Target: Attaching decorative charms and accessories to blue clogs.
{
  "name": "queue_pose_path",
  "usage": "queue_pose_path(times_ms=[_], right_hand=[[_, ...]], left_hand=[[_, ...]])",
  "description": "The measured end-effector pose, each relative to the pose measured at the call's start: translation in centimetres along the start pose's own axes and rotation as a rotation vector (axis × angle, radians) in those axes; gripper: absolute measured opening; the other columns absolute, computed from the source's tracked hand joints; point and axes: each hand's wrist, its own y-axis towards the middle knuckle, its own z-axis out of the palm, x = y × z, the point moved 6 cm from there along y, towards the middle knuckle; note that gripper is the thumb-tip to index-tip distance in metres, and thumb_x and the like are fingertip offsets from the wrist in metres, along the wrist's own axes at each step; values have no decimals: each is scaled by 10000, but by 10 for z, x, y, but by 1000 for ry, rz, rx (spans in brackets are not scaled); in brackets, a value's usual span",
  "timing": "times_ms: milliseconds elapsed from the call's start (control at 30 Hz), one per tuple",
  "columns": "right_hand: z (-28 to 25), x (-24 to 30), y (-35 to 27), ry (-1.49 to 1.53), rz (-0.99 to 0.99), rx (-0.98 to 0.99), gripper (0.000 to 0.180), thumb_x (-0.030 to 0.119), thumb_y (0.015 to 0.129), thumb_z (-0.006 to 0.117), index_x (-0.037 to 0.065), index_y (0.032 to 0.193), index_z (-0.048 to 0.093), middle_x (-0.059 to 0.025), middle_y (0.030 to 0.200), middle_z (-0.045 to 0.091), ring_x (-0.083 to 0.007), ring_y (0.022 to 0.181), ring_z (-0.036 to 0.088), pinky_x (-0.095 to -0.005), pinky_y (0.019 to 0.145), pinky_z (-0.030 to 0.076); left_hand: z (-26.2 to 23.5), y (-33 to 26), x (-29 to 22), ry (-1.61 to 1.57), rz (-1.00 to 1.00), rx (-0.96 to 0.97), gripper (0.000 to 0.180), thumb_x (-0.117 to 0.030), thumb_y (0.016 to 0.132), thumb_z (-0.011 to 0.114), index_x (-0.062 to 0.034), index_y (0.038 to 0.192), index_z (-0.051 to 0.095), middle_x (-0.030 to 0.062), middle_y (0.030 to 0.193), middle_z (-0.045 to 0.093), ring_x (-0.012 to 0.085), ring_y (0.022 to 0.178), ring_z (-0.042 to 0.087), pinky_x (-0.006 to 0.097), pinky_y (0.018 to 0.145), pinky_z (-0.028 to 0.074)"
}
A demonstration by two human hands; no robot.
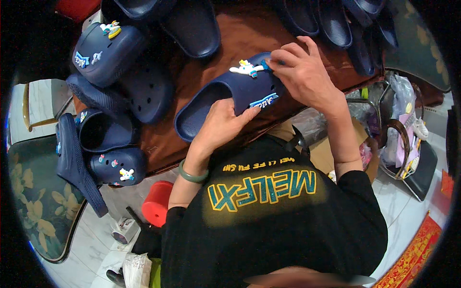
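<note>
Your left hand (222,126) gripping navy slide sandal (229,93) near edge, right hand (302,72) pinching its far strap beside white charm (246,69), brown table (201,67).

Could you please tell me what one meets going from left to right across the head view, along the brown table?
Stacked navy clogs → left hand → navy slide sandal → right hand → plastic bags.

I note a navy slide sandal (225,98) with a white-and-yellow charm (246,68), a brown table (201,62), a green bangle (192,176), and a red stool (157,203).
</note>
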Motion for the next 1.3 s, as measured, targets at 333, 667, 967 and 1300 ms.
queue_pose_path(times_ms=[333, 667, 967, 1300], right_hand=[[5, 1, 11, -6, -33, 137, 188, 148, 760, 668, 39, 914, 663, -23, 966, 538, -202, 1008, 533, -501, 984, 360], [3, -4, 2, 45, -87, -13, 198, 204, 783, 704, 59, 915, 675, -23, 967, 566, -196, 995, 549, -460, 997, 356], [10, -22, 4, 109, -181, -60, 191, 160, 765, 668, 64, 926, 701, -28, 989, 599, -206, 957, 573, -444, 984, 368], [17, 17, 13, -81, -249, 351, 167, 178, 669, 648, 83, 787, 718, -70, 1070, 554, -245, 1054, 489, -437, 889, 416]], left_hand=[[-5, -9, -23, 181, -151, -45, 319, -284, 824, 727, 22, 856, 643, 170, 747, 647, 278, 636, 592, 376, 596, 455], [3, 16, -104, 932, 541, -380, 168, -135, 825, 664, -60, 974, 649, 90, 987, 587, 282, 947, 542, 402, 799, 399], [-3, 37, -91, 886, 491, -254, 122, -82, 831, 634, -67, 952, 643, 95, 943, 563, 286, 907, 533, 390, 791, 402], [0, 25, -83, 849, 633, -450, 190, -20, 696, 638, -33, 880, 592, 117, 976, 555, 311, 989, 526, 428, 788, 399]])
